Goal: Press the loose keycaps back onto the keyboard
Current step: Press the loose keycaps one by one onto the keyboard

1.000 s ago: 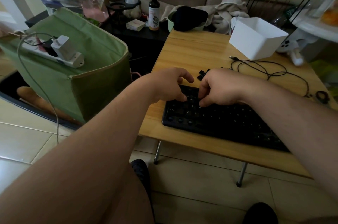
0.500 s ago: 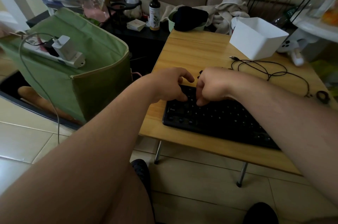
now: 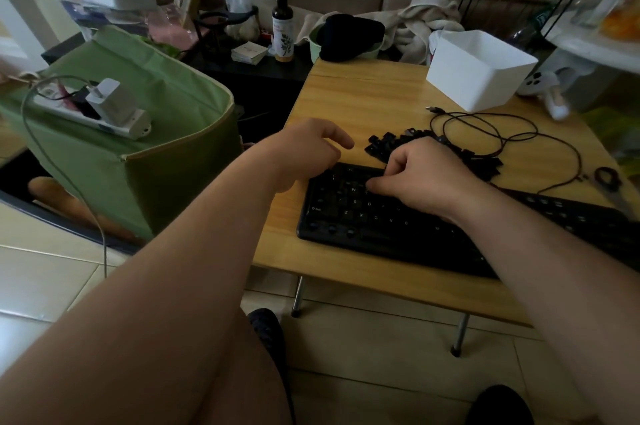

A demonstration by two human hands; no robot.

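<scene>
Now pressing down on upper-left rows of black keyboard (image 3: pixel 398 216) with curled fingers of right hand (image 3: pixel 422 178), whether a keycap sits under them impossible to tell | left hand (image 3: pixel 304 150) resting at keyboard's 10 o'clock corner, fingers loosely bent, holding nothing | loose keycaps (image 3: pixel 384 144) heaped at 12 o'clock on wooden table (image 3: pixel 363 102), beside black cable (image 3: pixel 502 137)

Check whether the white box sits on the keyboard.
No, the white box stands on the table's far side, apart from the keyboard.
</scene>
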